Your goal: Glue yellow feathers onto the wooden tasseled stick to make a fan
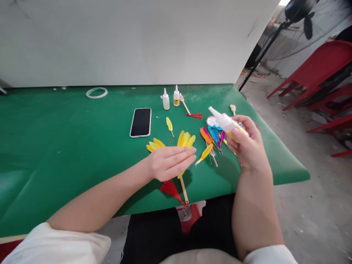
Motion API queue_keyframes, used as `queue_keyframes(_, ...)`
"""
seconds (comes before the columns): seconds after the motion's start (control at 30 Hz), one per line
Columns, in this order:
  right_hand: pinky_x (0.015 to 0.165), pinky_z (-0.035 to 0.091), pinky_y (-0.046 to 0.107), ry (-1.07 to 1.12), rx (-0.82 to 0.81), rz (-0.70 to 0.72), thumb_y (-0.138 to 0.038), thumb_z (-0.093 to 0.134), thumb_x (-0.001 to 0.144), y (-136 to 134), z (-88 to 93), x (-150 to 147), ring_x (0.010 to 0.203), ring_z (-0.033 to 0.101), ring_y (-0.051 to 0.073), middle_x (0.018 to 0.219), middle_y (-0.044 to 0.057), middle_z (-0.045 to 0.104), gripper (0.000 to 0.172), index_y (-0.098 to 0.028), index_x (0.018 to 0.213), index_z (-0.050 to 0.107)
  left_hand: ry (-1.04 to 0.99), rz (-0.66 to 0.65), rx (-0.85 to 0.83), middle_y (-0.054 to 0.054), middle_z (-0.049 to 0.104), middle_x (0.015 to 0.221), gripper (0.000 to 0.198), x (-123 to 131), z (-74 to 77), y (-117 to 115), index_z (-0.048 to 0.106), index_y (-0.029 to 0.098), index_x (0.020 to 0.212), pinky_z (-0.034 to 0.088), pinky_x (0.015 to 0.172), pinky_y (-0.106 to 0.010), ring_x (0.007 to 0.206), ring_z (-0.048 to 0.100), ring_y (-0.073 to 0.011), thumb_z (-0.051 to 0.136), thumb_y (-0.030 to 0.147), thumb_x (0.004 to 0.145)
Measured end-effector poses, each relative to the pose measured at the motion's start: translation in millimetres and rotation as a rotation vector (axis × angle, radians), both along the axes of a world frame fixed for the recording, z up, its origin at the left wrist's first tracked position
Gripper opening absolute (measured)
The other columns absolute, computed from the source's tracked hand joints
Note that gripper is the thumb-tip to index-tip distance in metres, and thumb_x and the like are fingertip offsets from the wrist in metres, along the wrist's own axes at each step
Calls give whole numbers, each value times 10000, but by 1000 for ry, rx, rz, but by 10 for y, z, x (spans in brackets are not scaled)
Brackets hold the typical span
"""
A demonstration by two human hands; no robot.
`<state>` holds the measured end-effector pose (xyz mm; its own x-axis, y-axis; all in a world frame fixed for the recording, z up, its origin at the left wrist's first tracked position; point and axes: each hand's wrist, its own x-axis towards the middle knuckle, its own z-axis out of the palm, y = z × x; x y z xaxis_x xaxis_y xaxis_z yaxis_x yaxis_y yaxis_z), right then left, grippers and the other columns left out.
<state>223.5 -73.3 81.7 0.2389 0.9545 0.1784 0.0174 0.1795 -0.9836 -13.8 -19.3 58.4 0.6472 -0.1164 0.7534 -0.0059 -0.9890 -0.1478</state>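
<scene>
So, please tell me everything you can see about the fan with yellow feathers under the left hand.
The feather fan lies flat on the green table, near its front edge. Bright yellow feathers spread out at its top, pointing away from the person. A thin, light stick that looks wooden forms the handle, pointing toward the person, with a red tassel tied at its end. The left hand rests flat on its middle, hiding where feathers and handle join. A loose yellow feather lies apart behind it.

The left hand (170,162) covers the middle of a yellow feather fan (184,140), hiding where feathers meet stick. The right hand (245,146) conceals the glue bottle (224,120) body and part of a coloured feather pile (213,136). Labels on two small bottles (171,98) are too small to read.
</scene>
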Motion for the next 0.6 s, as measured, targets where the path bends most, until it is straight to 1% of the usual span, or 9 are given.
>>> queue_keyframes(0.07, 319, 192, 181, 53, 71, -41, -385, 610, 709, -8, 6, -2, 358, 229, 42, 513, -96, 317, 241, -257, 886, 507, 6, -21, 105, -58, 701, 935, 140, 32, 1, -32, 647, 154, 889, 553, 837, -226, 914, 649, -171, 570, 94, 789)
queue_keyframes(0.13, 319, 181, 190, 45, 93, -54, -428, 597, 708, -11, -4, -20, 354, 204, 43, 504, -98, 276, 248, -245, 845, 502, 15, -26, 170, -77, 702, 920, 122, 48, 1, -72, 657, 137, 860, 562, 815, -229, 887, 659, -184, 578, 90, 779)
queue_keyframes(0.17, 318, 181, 196, 22, 96, -69, -447, 588, 714, -14, -12, -35, 348, 200, 45, 492, -98, 262, 253, -238, 833, 509, 23, -25, 182, -74, 702, 919, 119, 49, 0, -89, 660, 141, 854, 565, 810, -230, 885, 659, -186, 580, 94, 778)
queue_keyframes(0.23, 315, 186, 208, -32, 135, -161, -469, 562, 738, -30, -21, -80, 332, 206, 50, 464, -95, 259, 248, -228, 781, 521, 30, -25, 173, -59, 702, 926, 128, 42, -9, -110, 663, 160, 860, 564, 814, -231, 906, 653, -185, 576, 104, 784)
queue_keyframes(0.3, 325, 215, 219, -110, 212, -287, -472, 550, 754, -62, -11, -143, 333, 253, 58, 451, -82, 300, 255, -222, 712, 521, 27, -33, 154, -66, 697, 947, 144, 31, -32, -114, 663, 158, 886, 560, 829, -239, 938, 641, -193, 578, 105, 782)
queue_keyframes(0.37, 349, 265, 230, -226, 277, -361, -465, 564, 750, -106, 23, -217, 365, 328, 72, 470, -61, 377, 258, -221, 678, 519, 14, -56, 128, -97, 686, 978, 174, 23, -69, -108, 660, 127, 922, 549, 855, -252, 967, 629, -211, 593, 90, 766)
queue_keyframes(0.43, 376, 310, 241, -362, 307, -374, -449, 587, 738, -156, 73, -286, 405, 385, 86, 503, -43, 445, 242, -225, 673, 524, 6, -80, 68, -110, 673, 1014, 226, 19, -112, -101, 649, 115, 966, 533, 885, -258, 996, 615, -221, 610, 71, 748)
queue_keyframes(0.53, 399, 345, 253, -527, 329, -392, -422, 603, 728, -230, 151, -354, 440, 412, 93, 552, -28, 506, 210, -231, 679, 530, 3, -88, -24, -79, 659, 1060, 274, 18, -160, -94, 630, 156, 1021, 517, 913, -264, 1032, 595, -209, 592, 69, 764)
queue_keyframes(0.6, 399, 343, 253, -599, 341, -394, -404, 617, 718, -271, 192, -377, 437, 402, 88, 554, -29, 508, 192, -232, 682, 537, 14, -62, 3, -65, 657, 1069, 264, 19, -173, -92, 624, 170, 1025, 518, 914, -268, 1038, 591, -198, 569, 78, 784)
